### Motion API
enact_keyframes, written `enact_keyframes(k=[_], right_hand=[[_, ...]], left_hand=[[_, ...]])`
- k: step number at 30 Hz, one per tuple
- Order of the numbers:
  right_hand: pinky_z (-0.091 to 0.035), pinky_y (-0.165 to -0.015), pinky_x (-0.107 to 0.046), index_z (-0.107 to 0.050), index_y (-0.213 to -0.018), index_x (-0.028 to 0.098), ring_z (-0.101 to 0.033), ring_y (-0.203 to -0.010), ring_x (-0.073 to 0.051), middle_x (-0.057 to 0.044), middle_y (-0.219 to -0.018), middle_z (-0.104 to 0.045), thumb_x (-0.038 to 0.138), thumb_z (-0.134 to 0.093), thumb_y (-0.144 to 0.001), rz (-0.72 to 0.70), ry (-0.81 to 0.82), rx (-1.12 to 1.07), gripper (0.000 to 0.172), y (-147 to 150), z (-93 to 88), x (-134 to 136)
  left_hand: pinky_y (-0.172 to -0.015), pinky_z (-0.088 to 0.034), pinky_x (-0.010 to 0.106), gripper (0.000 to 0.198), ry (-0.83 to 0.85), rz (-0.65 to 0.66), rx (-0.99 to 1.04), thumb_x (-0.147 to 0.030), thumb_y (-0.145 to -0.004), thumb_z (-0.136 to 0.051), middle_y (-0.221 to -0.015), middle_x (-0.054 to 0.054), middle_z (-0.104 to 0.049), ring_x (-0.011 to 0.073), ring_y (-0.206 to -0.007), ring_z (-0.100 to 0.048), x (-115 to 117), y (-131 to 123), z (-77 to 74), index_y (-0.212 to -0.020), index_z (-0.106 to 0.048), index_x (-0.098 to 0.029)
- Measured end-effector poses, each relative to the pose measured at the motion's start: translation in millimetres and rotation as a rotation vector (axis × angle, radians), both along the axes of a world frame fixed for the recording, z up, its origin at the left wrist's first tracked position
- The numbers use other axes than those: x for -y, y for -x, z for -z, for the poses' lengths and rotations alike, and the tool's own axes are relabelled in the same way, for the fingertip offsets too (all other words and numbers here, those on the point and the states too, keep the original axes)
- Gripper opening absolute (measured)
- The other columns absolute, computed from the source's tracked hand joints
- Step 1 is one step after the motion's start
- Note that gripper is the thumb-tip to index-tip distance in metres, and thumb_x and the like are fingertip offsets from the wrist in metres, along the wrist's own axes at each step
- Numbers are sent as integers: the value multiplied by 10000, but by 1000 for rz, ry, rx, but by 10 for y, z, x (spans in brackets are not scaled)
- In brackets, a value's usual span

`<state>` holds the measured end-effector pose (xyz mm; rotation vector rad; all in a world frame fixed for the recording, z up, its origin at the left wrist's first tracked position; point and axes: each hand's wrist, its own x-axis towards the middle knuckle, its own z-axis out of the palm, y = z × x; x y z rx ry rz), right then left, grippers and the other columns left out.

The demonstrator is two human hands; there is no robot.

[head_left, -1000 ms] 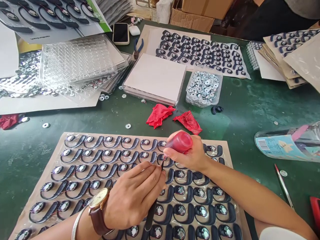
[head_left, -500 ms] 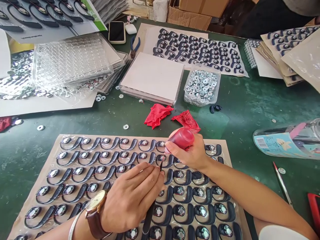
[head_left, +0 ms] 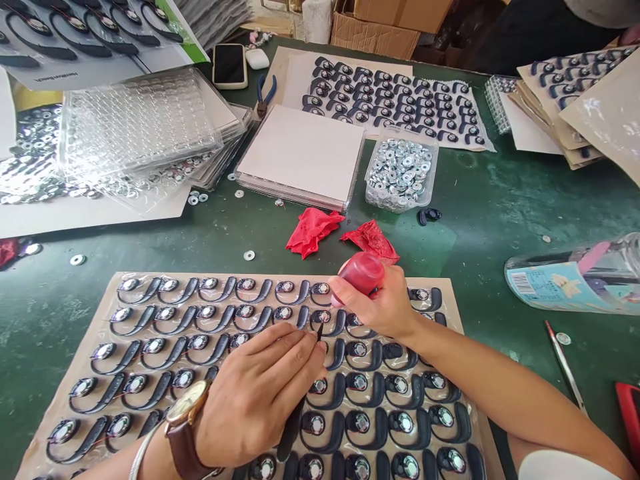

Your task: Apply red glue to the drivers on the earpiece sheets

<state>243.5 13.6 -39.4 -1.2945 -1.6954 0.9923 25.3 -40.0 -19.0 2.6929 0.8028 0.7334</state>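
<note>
A cardboard sheet (head_left: 70, 373) in front of me carries rows of black ear-hook parts (head_left: 150, 350), each with a round silver disc. My right hand (head_left: 383, 308) is closed round a small red squeeze bottle (head_left: 361, 273), whose thin dark nozzle (head_left: 320, 331) points down at a part in the third row. My left hand (head_left: 260, 393), with a brown-strapped watch on its wrist, rests on the sheet with fingers pinched together beside the nozzle tip. A black tweezer-like tool (head_left: 290, 433) runs out from under this hand.
Two crumpled red cloths (head_left: 313, 230) lie behind the sheet. A clear tub of silver discs (head_left: 400, 170), stacked clear trays (head_left: 140, 127), a white board (head_left: 305, 153), another sheet of parts (head_left: 390, 100), a phone (head_left: 229, 65) and pliers (head_left: 263, 93) sit farther back. A clear bottle (head_left: 575, 277) lies at right.
The view has drifted slightly; both hands stay at the same part, with the bottle nozzle still by my left fingertips.
</note>
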Motion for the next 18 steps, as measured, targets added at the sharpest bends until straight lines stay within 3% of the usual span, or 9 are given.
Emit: enact_keyframes(k=[6, 18], right_hand=[[-499, -580, -311, -615, -605, 203, -579, -566, -158, -31, -584, -621, 420, -651, -841, 33, 2, 19, 323, -11, -61, 22], [-503, -572, -294, -631, -630, 212, -580, -567, -155, -32, -595, -638, 435, -642, -842, 1, 19, 6, 307, 4, -64, 8]], left_hand=[[-964, -500, 389, 346, 114, 39, 24, -71, -872, -436, -1122, 105, -702, 205, -995, -657, -68, 68, -9, -1164, -623, -83], [-892, -539, 312, 276, 251, -6, 113, -29, -840, -534, -992, 61, -736, 145, -895, -682, -243, 39, -148, -1072, -640, -133]])
